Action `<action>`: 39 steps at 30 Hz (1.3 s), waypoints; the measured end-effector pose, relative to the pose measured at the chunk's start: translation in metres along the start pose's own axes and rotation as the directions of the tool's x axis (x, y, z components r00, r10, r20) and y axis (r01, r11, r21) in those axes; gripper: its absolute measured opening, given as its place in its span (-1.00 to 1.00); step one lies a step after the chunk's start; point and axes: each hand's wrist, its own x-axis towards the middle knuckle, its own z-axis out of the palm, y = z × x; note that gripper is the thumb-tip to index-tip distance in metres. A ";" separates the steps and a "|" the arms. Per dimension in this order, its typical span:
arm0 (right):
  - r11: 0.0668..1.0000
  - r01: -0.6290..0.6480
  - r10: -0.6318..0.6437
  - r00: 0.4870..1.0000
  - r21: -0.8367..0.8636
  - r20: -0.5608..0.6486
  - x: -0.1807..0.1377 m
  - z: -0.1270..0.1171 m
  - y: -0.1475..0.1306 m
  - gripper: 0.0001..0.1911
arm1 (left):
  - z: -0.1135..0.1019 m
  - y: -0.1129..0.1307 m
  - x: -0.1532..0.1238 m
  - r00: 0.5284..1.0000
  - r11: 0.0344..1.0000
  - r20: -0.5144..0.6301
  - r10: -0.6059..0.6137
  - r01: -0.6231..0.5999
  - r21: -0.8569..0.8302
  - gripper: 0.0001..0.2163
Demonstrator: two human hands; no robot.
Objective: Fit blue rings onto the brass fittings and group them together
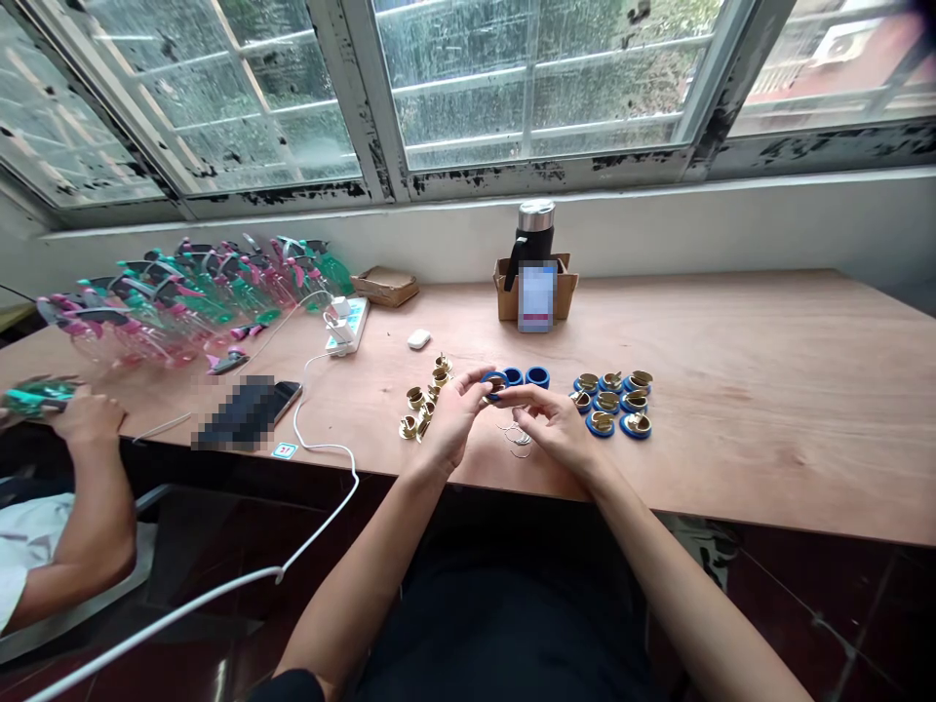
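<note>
My left hand (459, 414) is closed on a blue ring (495, 376) with a metal piece in it, above the table. The index fingertip of my right hand (560, 429) touches its underside; the right thumb is apart from it. Behind the hands stand two loose blue rings (537, 376). Several gold-coloured metal fittings (415, 398) lie beside my left hand, some hidden by it. To the right of my right hand are several gold fittings set in blue rings (606, 402). Thin wire rings (521, 439) lie below my hands, partly covered by the right.
A black flask (536, 229) stands in a cardboard box (563, 297) with a phone (536, 295) leaning on it. At left are a dark phone (255, 409), a power strip (349, 327), a white cable (322, 531), and several spray bottles (212, 292). Another person's hand (89, 414) is there.
</note>
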 end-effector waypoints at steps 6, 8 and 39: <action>0.999 -0.007 0.009 0.999 0.045 -0.033 0.002 0.000 0.008 -0.76 | 0.000 -0.006 0.001 0.997 0.998 0.060 0.057 -0.059 0.027 -0.77; 0.998 -0.016 0.019 0.999 0.057 -0.042 0.002 0.000 0.009 -0.75 | 0.000 -0.008 0.002 0.995 0.997 0.071 0.066 -0.068 0.037 -0.77; 0.960 -0.023 0.064 0.988 0.279 -0.139 0.004 0.005 0.014 -0.71 | 0.014 -0.005 -0.014 0.980 0.988 0.172 0.100 -0.118 0.099 -0.62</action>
